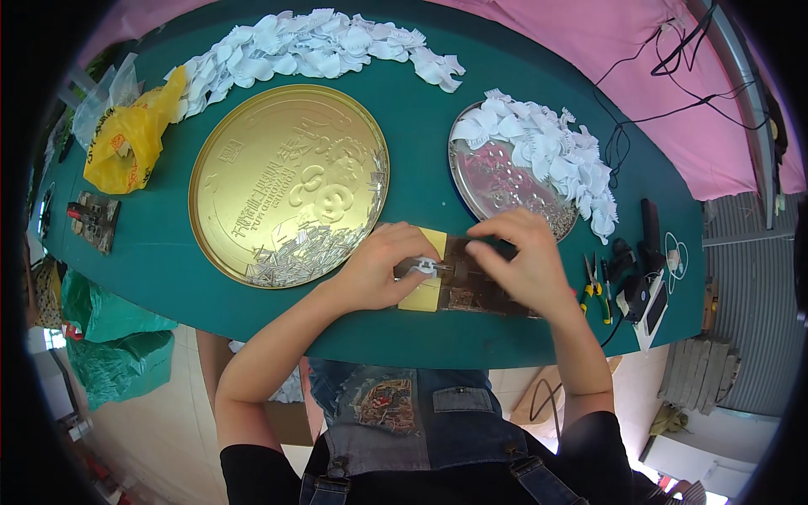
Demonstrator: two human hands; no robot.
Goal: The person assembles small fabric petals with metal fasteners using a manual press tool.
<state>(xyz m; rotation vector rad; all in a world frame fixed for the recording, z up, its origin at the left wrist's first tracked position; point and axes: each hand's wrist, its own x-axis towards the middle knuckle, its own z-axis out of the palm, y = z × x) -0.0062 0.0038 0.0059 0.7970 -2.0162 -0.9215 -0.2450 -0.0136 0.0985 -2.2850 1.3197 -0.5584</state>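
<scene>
Both hands (pixel 377 263) (pixel 539 268) arched inward: left fingers (pixel 414 242) tight on white piece (pixel 426 266), right fingers (pixel 498 225) curled, hold unclear.

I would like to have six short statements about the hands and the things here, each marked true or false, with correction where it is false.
1. The left hand is at a small white piece. True.
2. The right hand is nearer to the pliers than the left hand. True.
3. The right hand grips the pliers. False: they lie on the table, apart from it.
4. Metal pins lie in the gold tray. True.
5. The table is pink. False: it is green.
6. The gold tray is right of the right hand. False: it is left.
</scene>
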